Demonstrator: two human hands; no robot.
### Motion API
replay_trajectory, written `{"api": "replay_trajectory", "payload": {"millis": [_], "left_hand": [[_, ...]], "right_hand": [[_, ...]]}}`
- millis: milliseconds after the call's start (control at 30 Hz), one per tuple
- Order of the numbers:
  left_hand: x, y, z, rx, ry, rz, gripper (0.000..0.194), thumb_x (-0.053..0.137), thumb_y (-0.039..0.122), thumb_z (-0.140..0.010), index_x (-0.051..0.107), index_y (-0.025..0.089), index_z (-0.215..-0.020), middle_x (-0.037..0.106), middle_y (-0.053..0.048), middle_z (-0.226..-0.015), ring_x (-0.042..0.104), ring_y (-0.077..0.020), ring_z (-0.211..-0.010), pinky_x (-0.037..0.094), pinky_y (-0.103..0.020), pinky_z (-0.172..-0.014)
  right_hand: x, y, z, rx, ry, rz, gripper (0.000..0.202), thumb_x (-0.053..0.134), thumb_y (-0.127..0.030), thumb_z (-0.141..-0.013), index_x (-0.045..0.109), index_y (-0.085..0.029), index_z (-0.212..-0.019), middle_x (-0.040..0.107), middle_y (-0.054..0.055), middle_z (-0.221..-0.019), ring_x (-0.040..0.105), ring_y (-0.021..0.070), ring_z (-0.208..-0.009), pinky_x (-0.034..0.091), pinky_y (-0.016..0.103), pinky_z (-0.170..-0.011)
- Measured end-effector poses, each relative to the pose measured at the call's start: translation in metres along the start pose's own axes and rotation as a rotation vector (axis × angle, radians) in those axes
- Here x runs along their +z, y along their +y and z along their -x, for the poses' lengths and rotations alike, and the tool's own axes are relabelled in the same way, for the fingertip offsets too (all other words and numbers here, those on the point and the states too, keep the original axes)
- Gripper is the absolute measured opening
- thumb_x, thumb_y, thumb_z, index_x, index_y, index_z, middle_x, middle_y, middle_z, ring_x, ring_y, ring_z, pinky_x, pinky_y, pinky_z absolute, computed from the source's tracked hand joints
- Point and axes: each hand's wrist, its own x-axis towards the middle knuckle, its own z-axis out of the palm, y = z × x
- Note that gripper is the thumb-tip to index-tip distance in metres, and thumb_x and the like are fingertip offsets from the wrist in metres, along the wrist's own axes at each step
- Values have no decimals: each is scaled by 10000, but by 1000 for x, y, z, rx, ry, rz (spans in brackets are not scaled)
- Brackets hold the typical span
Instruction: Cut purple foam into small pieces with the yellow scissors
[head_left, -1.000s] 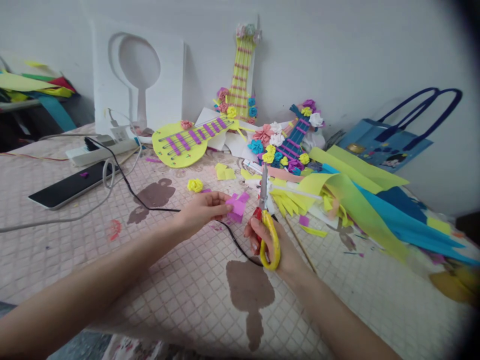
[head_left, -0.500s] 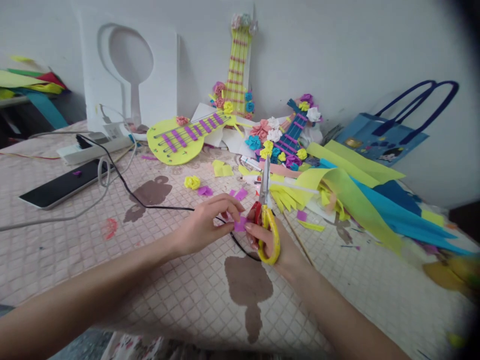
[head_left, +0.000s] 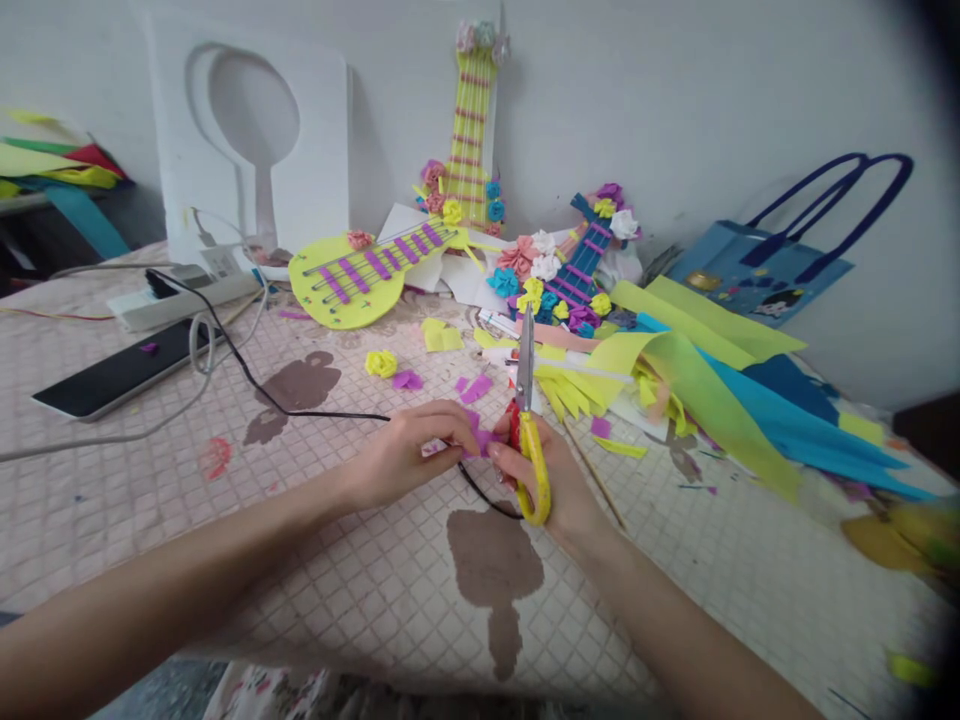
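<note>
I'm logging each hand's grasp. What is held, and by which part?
Right hand holds the scissors by the yellow handle; both hands pinch the purple paper scrap at its edges.

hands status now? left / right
Left hand: closed, pinching the purple paper piece.
Right hand: closed on the yellow-handled scissors, fingertips also touching the paper.

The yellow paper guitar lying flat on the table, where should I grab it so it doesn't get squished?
Probably hold the yellow paper guitar by the bare rim of its round body, coming from the near side. The purple strips and strings run along its middle, and a paper flower sits near the neck.
</note>
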Motion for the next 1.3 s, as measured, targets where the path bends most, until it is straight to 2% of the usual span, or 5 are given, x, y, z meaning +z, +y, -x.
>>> {"api": "replay_trajectory", "payload": {"millis": [300,500,700,1000,1300], "left_hand": [[1,0,0,-86,16,89,94,605,83,-861,673,148,-860,682,-43,-828,632,-128,-788,510,-238,-732],[3,7,2,-124,114,9,112,616,133,-865,685,170,-945,621,-86,-1054,588,-185,-1017,480,-334,-896],[17,21,4,-253,167,-23,55,690,187,-827,735,172,-798,585,-39,-819,557,-157,-822,466,-287,-765],[29,10,6,-638,59,398,114,726,272,-756,774,171,-782,697,-24,-709,568,-136,-650,441,-258,-624],[33,9,6,-695,133,654,157,743,288,-735,688,149,-685,663,1,-665,577,-123,-646,457,-249,-647]], "right_hand": [[2,-5,0,62,8,-45,361,815,-382,-646,537,-206,-794,495,-88,-568,412,60,-450,355,183,-419],[3,-2,-2,42,25,-94,369,823,-389,-645,537,-207,-790,515,-81,-581,432,62,-438,329,184,-404],[9,6,-1,-17,123,-147,395,840,-382,-629,539,-215,-822,523,-69,-648,455,80,-501,379,205,-457],[11,12,-2,-106,141,-40,375,820,-406,-668,538,-240,-850,503,-63,-668,504,133,-582,431,275,-563],[14,8,-2,-141,154,-40,357,817,-400,-665,530,-234,-798,489,-61,-658,464,124,-579,401,257,-552]]}}
